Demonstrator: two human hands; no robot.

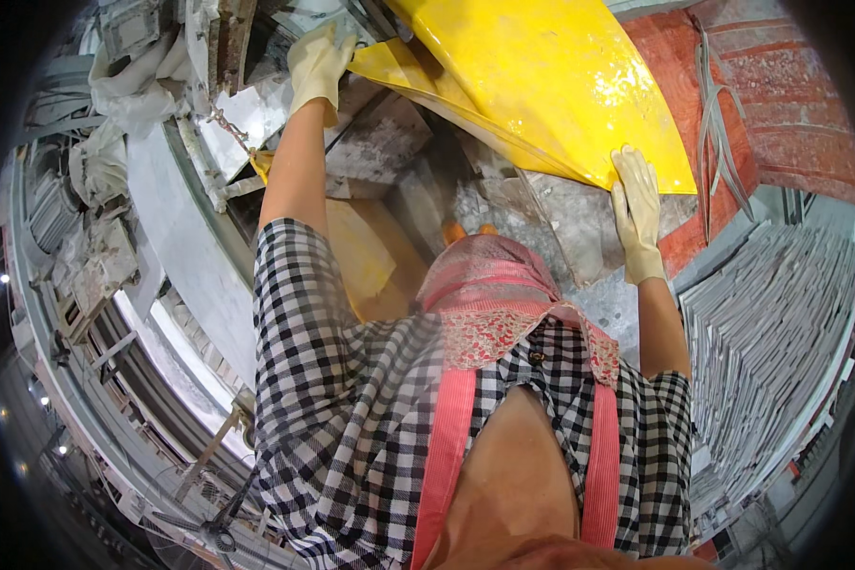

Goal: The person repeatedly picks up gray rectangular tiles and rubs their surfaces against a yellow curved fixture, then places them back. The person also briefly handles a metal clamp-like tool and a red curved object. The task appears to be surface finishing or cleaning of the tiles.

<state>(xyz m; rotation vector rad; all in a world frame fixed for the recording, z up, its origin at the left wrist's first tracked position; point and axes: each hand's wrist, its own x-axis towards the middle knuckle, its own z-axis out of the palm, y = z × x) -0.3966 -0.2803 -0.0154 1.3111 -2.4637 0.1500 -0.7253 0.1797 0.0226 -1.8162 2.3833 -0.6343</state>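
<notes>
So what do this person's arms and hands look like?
The left hand and right hand wear pale cream gloves ending around the wrists. The forearms are bare below black-and-white checked sleeves. No cables show on them.

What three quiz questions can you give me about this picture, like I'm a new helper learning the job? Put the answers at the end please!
1. Which colour is the big shiny sheet that the right hand touches: a) red, b) yellow, c) blue?
2. True or false: both of the person's hands are bare.
3. Fill in the missing word: the stack of thin grey pieces is on the ____ side of the picture.

Key:
1. b) yellow.
2. False: the left hand and the right hand wear pale gloves.
3. Right.
</notes>
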